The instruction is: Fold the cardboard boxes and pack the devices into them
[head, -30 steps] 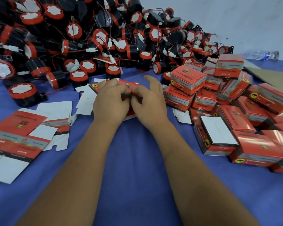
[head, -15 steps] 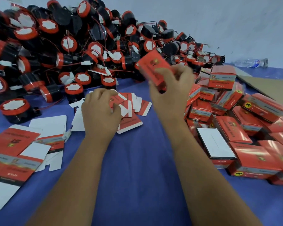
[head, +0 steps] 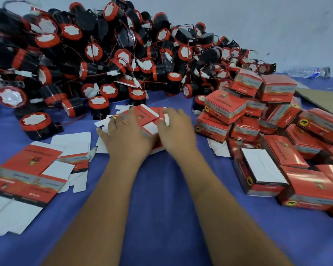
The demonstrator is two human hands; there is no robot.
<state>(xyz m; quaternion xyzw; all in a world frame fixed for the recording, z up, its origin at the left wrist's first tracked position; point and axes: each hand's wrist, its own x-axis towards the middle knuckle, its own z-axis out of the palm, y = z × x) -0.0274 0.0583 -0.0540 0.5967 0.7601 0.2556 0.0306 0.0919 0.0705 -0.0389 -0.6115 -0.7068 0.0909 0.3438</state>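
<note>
A flat red-and-white cardboard box blank [head: 147, 116] lies on a small stack of blanks at the middle of the blue table [head: 161, 192]. My left hand [head: 127, 135] rests on its left part with fingers spread over it. My right hand [head: 176, 129] grips its right side by a white flap. A big heap of black devices with red rims and white faces [head: 123, 54] fills the far left and centre. One device [head: 37, 124] sits apart at the heap's near edge. Folded red boxes [head: 225, 106] are piled at the right.
More flat box blanks [head: 33, 169] lie at the near left. A folded box showing its white side [head: 261, 169] sits at the near right of the pile. A plastic water bottle [head: 308, 71] and a brown cardboard sheet [head: 319, 100] lie at the far right, by the wall.
My right hand carried a folded red box to the pile at the right, let it go, and came back. Both hands are now on a flat blank at the centre.
</note>
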